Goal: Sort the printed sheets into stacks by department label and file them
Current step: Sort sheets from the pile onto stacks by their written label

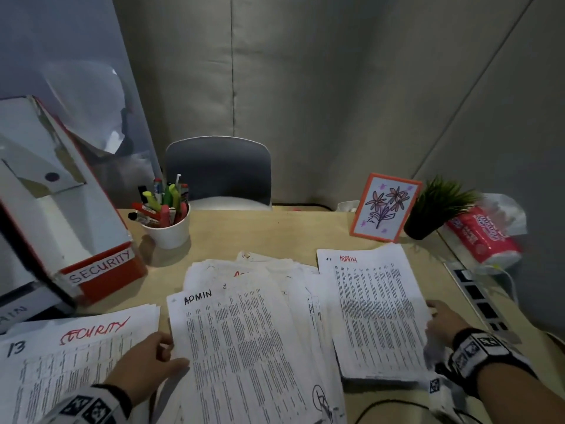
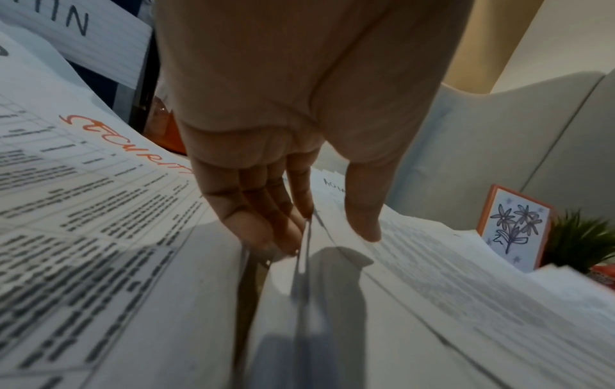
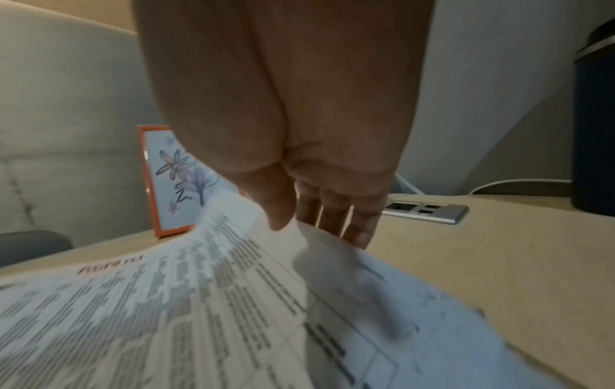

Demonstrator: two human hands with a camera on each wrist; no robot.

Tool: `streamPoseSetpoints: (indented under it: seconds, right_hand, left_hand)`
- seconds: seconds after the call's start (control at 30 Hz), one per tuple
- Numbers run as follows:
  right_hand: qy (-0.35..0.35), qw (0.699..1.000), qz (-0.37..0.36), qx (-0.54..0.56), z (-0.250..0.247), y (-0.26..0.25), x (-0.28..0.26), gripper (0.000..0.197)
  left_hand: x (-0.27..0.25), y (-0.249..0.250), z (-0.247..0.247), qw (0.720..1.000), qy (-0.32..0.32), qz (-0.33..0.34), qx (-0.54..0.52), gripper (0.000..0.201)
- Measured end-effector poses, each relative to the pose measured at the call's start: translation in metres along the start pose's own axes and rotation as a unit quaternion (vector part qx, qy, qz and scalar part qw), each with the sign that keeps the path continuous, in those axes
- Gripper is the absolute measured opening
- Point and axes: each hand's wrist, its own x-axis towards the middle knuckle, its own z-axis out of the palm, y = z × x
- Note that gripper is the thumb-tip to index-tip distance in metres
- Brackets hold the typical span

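Head view shows the left hand (image 1: 146, 358) at the left edge of the top sheet marked ADMIN (image 1: 241, 341) on the loose middle pile (image 1: 293, 283). Left wrist view confirms the grip: thumb on top of the paper, fingers (image 2: 266, 231) tucked at or under the edge, so that hand pinches the sheet rather than lying flat. Over on the other side, the right hand (image 1: 443, 319) has its thumb on top of the sorted ADMIN stack (image 1: 379, 313) and its fingers (image 3: 359, 231) at the stack's right edge; whether it clamps several sheets or only the top one, I cannot tell.

Here's what matters: the pinched sheet lies with its long axis running away from the person, and its home, the ADMIN stack, sits to the right of the left hand's grip, across the whole middle pile. The right hand is already there. So I'd expect a rightward carry, or a handover. The SECURITY stack (image 1: 76, 359) lies directly under the left wrist, the wrong way for this label. The SECURITY file box (image 1: 101, 264) stands beyond that, up-left of the grip.
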Motion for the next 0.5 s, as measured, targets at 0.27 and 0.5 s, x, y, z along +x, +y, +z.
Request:
streamPoseSetpoints:
  seconds: [0.27,0.5]
  right_hand:
    - [0.094,0.977,-0.134,-0.135,0.027,-0.047,-0.047,0.043]
    - [-0.105,0.947,-0.288,-0.097,0.105,-0.118,-0.124,0.011]
  left_hand:
    - [0.001,0.004,0.009,0.998,0.057,0.009,-0.015,0.035]
    - [0.005,-0.001,0.011,0.992,0.115,0.035,-0.023,0.024]
